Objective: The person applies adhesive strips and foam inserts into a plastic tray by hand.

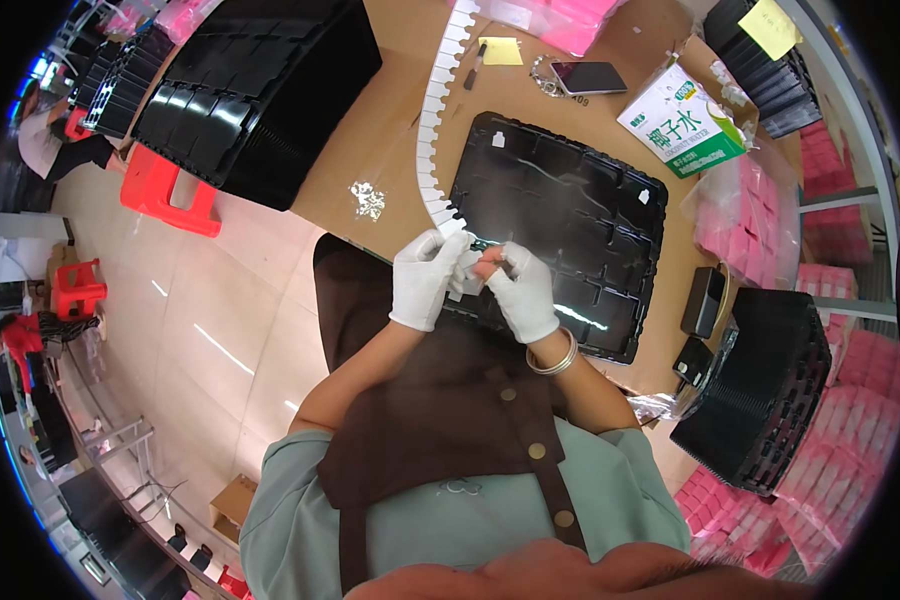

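Both my hands wear white gloves and meet over the near edge of a black moulded tray. My left hand grips the near end of a long white notched strip that runs away across the table. My right hand, with a silver bangle on its wrist, pinches a small dark green part right at the strip's end. The fingertips of the two hands touch around that part.
Stacks of black trays stand at the far left and at the right. A phone, a yellow note pad, a green-and-white carton, pink bags and two black adapters lie around. Red stools stand on the floor.
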Demonstrator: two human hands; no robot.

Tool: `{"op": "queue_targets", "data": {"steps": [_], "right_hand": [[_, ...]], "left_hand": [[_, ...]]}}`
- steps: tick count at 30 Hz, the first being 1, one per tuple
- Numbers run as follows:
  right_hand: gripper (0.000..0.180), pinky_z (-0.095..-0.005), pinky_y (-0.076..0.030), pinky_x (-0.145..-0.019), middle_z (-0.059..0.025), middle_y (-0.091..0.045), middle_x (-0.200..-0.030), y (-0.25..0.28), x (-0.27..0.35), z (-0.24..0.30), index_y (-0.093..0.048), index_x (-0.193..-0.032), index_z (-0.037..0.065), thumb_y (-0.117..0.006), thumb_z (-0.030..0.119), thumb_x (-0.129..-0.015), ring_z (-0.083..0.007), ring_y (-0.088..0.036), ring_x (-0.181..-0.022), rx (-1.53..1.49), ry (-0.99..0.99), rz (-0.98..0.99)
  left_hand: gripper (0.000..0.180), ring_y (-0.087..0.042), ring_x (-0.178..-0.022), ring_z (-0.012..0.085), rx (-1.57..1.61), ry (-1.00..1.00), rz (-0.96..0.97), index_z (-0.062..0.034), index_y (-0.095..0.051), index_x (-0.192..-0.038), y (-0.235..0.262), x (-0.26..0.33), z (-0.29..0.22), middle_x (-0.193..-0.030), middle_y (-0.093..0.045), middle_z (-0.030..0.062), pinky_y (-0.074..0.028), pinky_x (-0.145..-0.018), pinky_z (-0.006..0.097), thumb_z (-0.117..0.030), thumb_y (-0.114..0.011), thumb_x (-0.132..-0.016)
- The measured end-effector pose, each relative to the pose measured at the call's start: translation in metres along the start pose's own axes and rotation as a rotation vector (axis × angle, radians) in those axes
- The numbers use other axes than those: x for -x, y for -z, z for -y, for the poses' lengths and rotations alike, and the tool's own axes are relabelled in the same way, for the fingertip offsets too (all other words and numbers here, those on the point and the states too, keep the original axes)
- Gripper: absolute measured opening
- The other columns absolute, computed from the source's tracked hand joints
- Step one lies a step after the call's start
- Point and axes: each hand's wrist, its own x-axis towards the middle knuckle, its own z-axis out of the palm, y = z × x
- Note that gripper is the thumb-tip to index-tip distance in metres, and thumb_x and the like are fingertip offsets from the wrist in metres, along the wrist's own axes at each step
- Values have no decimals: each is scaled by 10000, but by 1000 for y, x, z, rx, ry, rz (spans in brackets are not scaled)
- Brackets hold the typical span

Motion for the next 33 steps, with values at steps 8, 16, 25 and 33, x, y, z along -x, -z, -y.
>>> {"op": "queue_targets", "data": {"steps": [8,16,25,33], "right_hand": [[92,-245,-435,-627,-34,-558,-772,7,12,2,-614,-777,4,-640,-51,-708,-129,-538,-691,-2,260,-99],[113,-249,-457,-638,-45,-532,-816,164,38,4,-579,-720,1,-609,-99,-677,-151,-574,-727,223,167,-315],[113,-382,-498,-717,-122,-589,-864,177,79,-51,-624,-716,55,-651,-16,-632,-306,-597,-808,1117,-93,-184],[69,-393,-506,-726,-120,-598,-863,163,69,-45,-607,-729,70,-647,39,-682,-312,-613,-837,1308,-308,-165]], "left_hand": [[206,-509,-505,71,70,142,18,9,-590,-934,-5,2,0,-716,-590,43,-372,-436,194,-193,-573,-903],[255,-457,-558,65,347,153,-87,11,-575,-1056,19,-15,8,-871,-595,74,-348,-461,196,-196,-576,-905],[282,-440,-519,65,209,120,-70,2,-591,-999,7,-22,9,-716,-538,34,-366,-450,211,-254,-607,-881],[294,-418,-472,65,166,117,-84,4,-602,-962,-4,-12,5,-601,-498,9,-373,-464,212,-278,-606,-880]]}}
